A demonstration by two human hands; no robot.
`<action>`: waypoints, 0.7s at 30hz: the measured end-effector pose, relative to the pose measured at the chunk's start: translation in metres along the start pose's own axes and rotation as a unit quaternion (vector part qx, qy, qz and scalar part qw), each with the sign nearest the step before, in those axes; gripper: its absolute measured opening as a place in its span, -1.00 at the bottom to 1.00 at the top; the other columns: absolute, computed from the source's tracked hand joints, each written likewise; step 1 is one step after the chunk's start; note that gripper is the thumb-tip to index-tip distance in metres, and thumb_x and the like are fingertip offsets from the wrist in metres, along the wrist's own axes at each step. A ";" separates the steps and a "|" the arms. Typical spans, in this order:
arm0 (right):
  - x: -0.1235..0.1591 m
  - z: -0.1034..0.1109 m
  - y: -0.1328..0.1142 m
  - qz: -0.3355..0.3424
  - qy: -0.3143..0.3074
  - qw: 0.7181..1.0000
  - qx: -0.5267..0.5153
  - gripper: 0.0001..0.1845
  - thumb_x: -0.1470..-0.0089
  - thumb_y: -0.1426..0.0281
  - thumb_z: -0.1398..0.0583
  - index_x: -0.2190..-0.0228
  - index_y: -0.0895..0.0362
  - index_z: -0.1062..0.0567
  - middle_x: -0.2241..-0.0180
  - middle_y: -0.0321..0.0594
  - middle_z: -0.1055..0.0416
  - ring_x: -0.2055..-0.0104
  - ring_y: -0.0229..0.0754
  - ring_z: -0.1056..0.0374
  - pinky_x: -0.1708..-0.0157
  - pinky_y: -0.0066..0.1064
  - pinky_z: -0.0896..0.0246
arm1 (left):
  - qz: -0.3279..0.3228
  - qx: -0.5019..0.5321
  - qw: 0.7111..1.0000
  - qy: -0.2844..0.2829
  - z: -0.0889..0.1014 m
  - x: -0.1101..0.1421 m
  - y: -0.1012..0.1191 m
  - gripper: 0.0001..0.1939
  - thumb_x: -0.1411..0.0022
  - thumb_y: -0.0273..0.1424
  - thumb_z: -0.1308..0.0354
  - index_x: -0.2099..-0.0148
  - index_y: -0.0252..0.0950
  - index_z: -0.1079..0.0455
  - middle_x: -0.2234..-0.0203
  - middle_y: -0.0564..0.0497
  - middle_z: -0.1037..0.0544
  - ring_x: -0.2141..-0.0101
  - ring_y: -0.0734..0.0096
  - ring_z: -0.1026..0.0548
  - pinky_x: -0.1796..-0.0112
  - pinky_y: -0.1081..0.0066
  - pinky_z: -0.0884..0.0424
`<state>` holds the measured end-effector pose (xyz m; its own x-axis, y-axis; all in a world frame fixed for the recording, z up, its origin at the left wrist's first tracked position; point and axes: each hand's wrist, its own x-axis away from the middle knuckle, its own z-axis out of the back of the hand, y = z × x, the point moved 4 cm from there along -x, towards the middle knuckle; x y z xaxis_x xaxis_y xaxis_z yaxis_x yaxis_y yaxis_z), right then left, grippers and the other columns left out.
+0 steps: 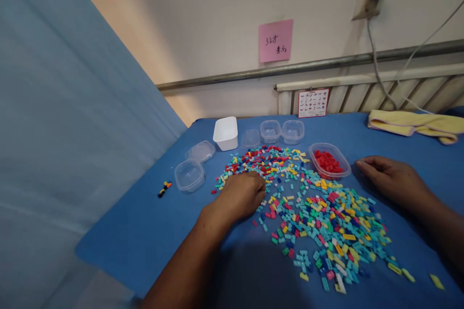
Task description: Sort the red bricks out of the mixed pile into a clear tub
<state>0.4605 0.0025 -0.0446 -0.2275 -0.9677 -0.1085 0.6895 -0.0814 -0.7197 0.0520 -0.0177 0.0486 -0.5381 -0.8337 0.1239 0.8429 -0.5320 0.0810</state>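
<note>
Left hand [243,194]: lowered onto the mixed bricks [326,217], its fingers hidden.
Right hand [393,178]: rested on the blue tabletop [145,246], just right of the tub of red pieces [329,160].
Far side: a white container [225,133] and two clear tubs [282,132] are seen.

- Two hands, the left [245,194] and the right [389,179], are reaching over the table [145,236].
- Four clear tubs [189,175] are standing there, one of them holding red bricks [328,161].
- Two clear lids [202,151] are lying flat.
- One white tub [226,133], one yellow cloth [413,123] and one small black-and-yellow piece [164,189] are resting there.
- One pink note [275,41] and one picture card [313,103] are showing.
- Loose bricks [337,231] are lying too thickly to count.
</note>
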 end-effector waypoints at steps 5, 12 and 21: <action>0.000 0.001 -0.003 -0.018 0.001 1.000 0.013 -0.40 -0.07 -0.20 -0.20 0.24 0.00 -0.72 0.31 -0.18 -0.70 0.24 0.15 -0.59 0.24 -0.11 -0.39 | 0.035 -0.016 0.999 -0.001 0.001 0.002 0.002 -0.84 -0.44 -0.37 -0.13 0.19 -0.21 -0.53 0.17 -0.08 -0.69 0.19 0.12 -0.63 0.34 0.30 -0.31; 0.004 0.005 -0.010 -0.034 0.000 0.998 0.049 -0.40 -0.09 -0.16 -0.17 0.21 0.04 -0.73 0.33 -0.17 -0.69 0.24 0.10 -0.56 0.26 -0.17 -0.31 | 0.035 -0.026 0.999 -0.014 -0.002 -0.002 0.012 -0.83 -0.40 -0.41 -0.07 0.18 -0.21 -0.49 0.15 -0.07 -0.70 0.16 0.06 -0.65 0.34 0.23 -0.26; 0.004 0.007 -0.004 -0.029 0.002 0.997 0.065 -0.39 -0.12 -0.13 -0.18 0.13 0.07 -0.74 0.29 -0.16 -0.71 0.25 0.03 -0.56 0.24 -0.19 -0.30 | 0.003 0.041 0.999 0.023 -0.010 0.002 -0.004 -0.71 -0.36 -0.49 -0.08 0.02 -0.16 -0.58 0.05 -0.01 -0.70 0.08 0.14 -0.65 0.18 0.23 -0.42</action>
<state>0.4614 -0.0023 -0.0376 -0.2732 -0.9593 -0.0722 0.7586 -0.1687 -0.6293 0.0472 -0.0186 0.0388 -0.5304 -0.8440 0.0800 0.8424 -0.5141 0.1615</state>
